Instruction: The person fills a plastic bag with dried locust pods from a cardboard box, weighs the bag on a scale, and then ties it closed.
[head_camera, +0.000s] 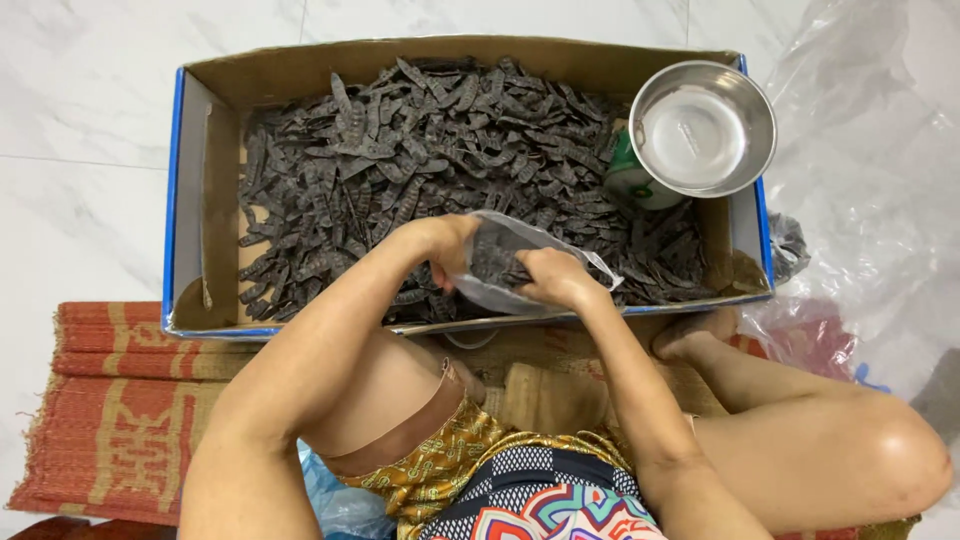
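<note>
White floor tiles surround a cardboard box (200, 180) of dark pods (420, 140); left hand (445, 245) grips a clear bag (520, 240) open, right hand (555, 278) closes inside on pods.

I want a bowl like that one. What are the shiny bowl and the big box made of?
The bowl looks like metal, probably steel: silvery, smooth, with bright mirror-like reflections. The box looks like cardboard: dull brown inside, folded flaps, with a blue outer face showing at the edges. It holds dark dried pods.
</note>
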